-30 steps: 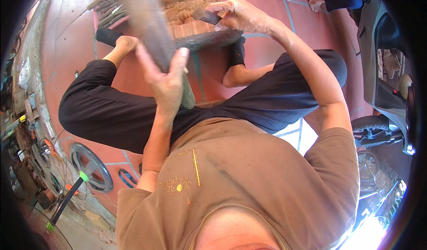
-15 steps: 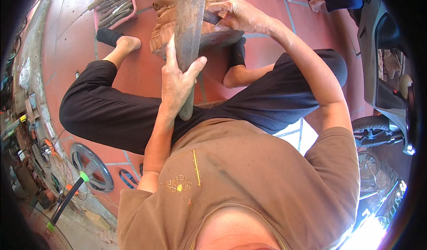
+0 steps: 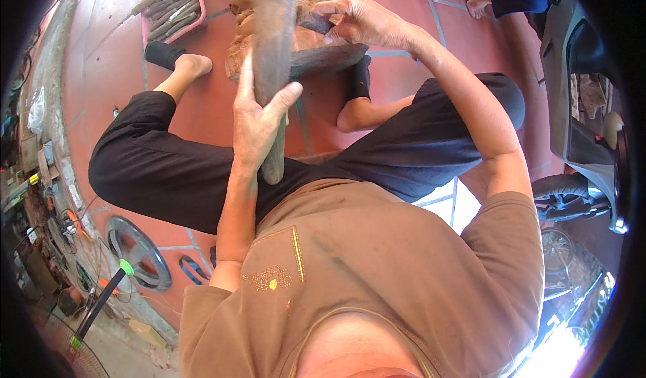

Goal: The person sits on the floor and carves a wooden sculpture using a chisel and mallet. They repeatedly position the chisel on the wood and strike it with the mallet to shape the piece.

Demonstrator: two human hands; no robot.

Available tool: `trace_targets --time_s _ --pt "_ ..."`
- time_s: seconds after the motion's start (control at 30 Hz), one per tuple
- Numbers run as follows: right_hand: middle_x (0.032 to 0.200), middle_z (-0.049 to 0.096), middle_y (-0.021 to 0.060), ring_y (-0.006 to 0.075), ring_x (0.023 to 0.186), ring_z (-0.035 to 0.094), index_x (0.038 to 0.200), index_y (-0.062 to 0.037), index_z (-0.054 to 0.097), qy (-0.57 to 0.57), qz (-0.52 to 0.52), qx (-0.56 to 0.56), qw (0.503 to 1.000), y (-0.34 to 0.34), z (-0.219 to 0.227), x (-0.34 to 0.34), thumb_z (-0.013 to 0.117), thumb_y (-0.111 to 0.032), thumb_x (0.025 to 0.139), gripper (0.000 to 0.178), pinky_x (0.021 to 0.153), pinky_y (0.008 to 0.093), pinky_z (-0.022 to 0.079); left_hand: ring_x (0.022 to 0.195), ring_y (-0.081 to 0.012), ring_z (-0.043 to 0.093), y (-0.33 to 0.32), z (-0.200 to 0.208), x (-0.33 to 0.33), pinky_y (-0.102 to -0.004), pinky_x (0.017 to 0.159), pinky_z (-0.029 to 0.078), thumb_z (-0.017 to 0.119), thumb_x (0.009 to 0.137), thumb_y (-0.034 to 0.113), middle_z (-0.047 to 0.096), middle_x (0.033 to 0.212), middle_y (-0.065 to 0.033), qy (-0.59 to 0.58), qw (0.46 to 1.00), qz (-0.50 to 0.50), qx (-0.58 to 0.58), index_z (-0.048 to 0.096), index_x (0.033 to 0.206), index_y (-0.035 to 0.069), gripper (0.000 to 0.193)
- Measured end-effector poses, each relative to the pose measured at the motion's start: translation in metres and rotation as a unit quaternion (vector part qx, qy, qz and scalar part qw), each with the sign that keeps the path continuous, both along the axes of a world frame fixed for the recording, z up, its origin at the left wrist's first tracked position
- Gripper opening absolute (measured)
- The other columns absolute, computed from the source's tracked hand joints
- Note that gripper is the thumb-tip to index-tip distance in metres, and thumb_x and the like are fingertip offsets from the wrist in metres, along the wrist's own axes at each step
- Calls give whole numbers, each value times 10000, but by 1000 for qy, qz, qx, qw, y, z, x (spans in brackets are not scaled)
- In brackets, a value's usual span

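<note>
My left hand (image 3: 258, 123) is closed around the lower part of a long, greyish wooden club (image 3: 272, 61). The club stands nearly upright in the picture, its upper part blurred, and hides part of a carved brown wood block (image 3: 245, 45). This block rests on the floor between my feet, with a dark, rough side (image 3: 330, 59) facing me. Over the block's right part, my right hand (image 3: 367, 22) is bent with its fingers closed on a short dark tool (image 3: 316, 22). The fingers cover much of that tool, so its kind is unclear.
A pink tray (image 3: 202, 8) of several dark, rod-like tools lies beyond my left foot. A pedestal fan's round base (image 3: 138, 253) is at the left, near clutter along the wall. A motorbike (image 3: 585, 129) stands at the right. Another person's feet (image 3: 479, 0) show at the far right.
My left hand and the club have shifted left, uncovering more of the block's dark side. The right hand has stayed nearly in place on the dark tool.
</note>
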State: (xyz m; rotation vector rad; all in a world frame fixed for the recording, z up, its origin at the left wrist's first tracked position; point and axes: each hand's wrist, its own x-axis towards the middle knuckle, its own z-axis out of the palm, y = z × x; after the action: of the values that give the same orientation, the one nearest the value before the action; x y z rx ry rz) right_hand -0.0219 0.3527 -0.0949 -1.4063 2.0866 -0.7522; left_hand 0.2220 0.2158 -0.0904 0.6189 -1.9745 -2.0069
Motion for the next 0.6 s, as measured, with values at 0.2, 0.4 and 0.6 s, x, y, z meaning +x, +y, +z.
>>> trace_targets --time_s 0.2,0.4,0.6 --pt "1108 701 44 116 1077 649 1392 -107 589 -94 -29 -95 991 18 -22 -28 718 -52 927 485 947 328 558 604 -77 552 -22 8 1 -224 525 466 750 926 127 610 930 -26 37 996 74 46 405 1490 39 668" --pt "1071 642 -17 88 993 590 1254 -57 612 -261 -59 -129 955 22 -20 -31 685 11 938 332 891 290 520 578 -86 566 -18 2 4 -224 488 458 736 936 144 589 854 -25 36 994 75 66 415 1482 38 643" --pt "1021 662 34 147 970 662 1117 -54 595 -227 -208 -182 934 38 -2 -20 764 -116 916 269 832 331 574 583 -87 567 -18 3 2 -229 497 463 750 929 152 600 865 -24 36 996 64 53 395 1506 33 688"
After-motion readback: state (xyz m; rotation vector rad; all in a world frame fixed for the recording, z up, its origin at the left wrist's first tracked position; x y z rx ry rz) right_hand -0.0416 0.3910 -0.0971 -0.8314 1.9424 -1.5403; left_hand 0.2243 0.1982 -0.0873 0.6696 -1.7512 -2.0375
